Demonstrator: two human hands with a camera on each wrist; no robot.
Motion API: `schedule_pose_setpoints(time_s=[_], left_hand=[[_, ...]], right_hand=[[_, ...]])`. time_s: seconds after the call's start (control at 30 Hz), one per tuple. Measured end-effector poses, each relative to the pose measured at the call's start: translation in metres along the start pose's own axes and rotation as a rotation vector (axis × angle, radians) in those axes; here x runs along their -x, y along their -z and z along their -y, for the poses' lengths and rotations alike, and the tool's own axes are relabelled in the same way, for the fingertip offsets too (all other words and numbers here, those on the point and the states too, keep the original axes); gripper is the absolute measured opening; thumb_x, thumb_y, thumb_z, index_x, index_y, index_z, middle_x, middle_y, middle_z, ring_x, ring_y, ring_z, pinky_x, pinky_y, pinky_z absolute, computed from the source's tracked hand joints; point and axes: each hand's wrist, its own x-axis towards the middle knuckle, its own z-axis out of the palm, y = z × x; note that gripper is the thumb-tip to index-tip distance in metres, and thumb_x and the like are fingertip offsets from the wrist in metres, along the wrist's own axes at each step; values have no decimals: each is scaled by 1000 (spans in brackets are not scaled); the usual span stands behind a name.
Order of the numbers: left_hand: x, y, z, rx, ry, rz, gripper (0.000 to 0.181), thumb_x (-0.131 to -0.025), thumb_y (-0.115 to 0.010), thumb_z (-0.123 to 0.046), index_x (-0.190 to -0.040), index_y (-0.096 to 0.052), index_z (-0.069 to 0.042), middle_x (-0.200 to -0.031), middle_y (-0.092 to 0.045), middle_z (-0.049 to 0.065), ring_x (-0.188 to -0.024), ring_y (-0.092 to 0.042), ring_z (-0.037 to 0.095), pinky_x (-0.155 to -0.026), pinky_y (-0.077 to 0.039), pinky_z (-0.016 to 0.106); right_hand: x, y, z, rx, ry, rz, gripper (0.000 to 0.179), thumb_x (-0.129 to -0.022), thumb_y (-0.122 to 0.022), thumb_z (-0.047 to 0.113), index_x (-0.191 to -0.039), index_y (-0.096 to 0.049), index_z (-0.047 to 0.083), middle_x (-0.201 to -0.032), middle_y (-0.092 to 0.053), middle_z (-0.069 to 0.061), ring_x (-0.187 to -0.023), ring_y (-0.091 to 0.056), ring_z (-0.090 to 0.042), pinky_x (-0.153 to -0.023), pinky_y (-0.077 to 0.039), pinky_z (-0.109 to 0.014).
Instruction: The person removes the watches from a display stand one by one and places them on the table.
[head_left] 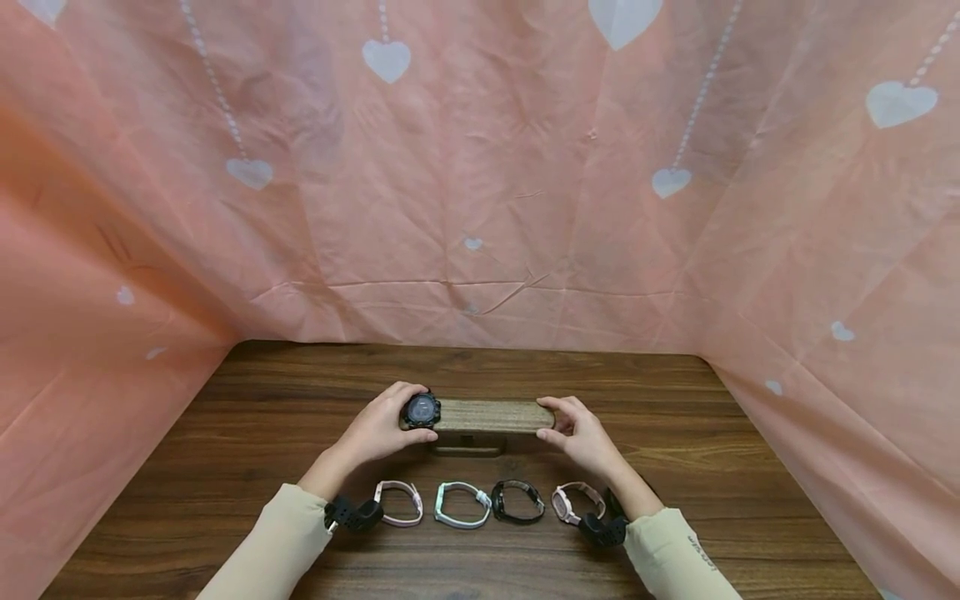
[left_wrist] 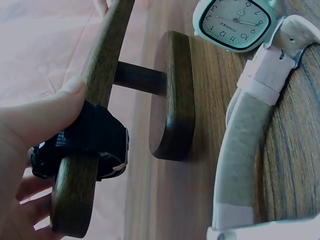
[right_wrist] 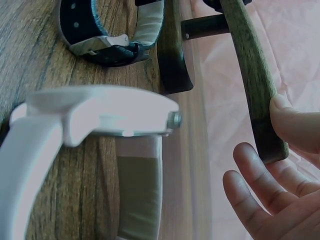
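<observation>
A wooden watch stand [head_left: 491, 415], a long bar on a post and base, stands at the middle of the table. Round the bar's left end sits a black digital watch [head_left: 422, 410], its face upward in the head view. My left hand [head_left: 375, 427] grips the watch and bar there; in the left wrist view its thumb [left_wrist: 72, 87] presses the bar beside the black strap, and the other fingers are partly hidden behind. With thumb and fingertips, my right hand [head_left: 588, 437] pinches the bar's bare right end. The right wrist view shows its other fingers [right_wrist: 255, 175] spread below the bar.
In front of the stand, between my forearms, several watches lie in a row: a pale pink one [head_left: 402, 523], a mint one [head_left: 461, 524], a black one [head_left: 519, 520] and a pink one [head_left: 562, 506]. A pink curtain [head_left: 480, 183] hangs round the table's back and sides.
</observation>
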Motion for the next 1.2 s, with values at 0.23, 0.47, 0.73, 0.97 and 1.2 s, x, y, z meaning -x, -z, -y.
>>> schedule_pose_setpoints(time_s=[0.23,0.47,0.73,0.97,1.2], left_hand=[[5,5,6,23,22,-4,65,-69,-81,-38,-122,-56,-10,-111,-56,1,-99,-56,18,-84,-47,40],[9,8,12,75,18,-12,65,-69,-82,-36,-122,-56,-10,-113,-56,2,-100,-55,18,-85,-46,40],[12,9,18,106,-19,-66,63,-67,-83,-35,-120,-57,-11,-111,-58,2,-99,-56,17,-84,-47,39],[15,9,24,121,-17,-93,65,-66,-84,-35,-120,-58,-11,-112,-58,1,-101,-55,17,-86,-46,39],[20,11,28,138,-2,-119,66,-64,-85,-35,-119,-58,-10,-114,-57,2,-105,-54,19,-90,-44,40]], right_hand=[[0,0,-1,2,-10,7,48,-78,-75,8,-123,-59,4,-101,-54,-7,-74,-53,-15,-61,-45,-25],[0,0,-1,-4,-10,5,48,-78,-74,7,-122,-59,4,-103,-54,-7,-74,-54,-15,-62,-46,-25],[0,0,0,-6,-11,7,47,-78,-74,7,-122,-59,4,-103,-54,-7,-74,-54,-15,-62,-45,-25],[0,0,1,-9,-13,6,47,-78,-74,7,-122,-59,4,-103,-55,-7,-74,-53,-15,-62,-45,-25],[1,0,1,-17,-22,4,47,-78,-74,7,-122,-59,4,-103,-54,-7,-74,-53,-15,-61,-45,-25]])
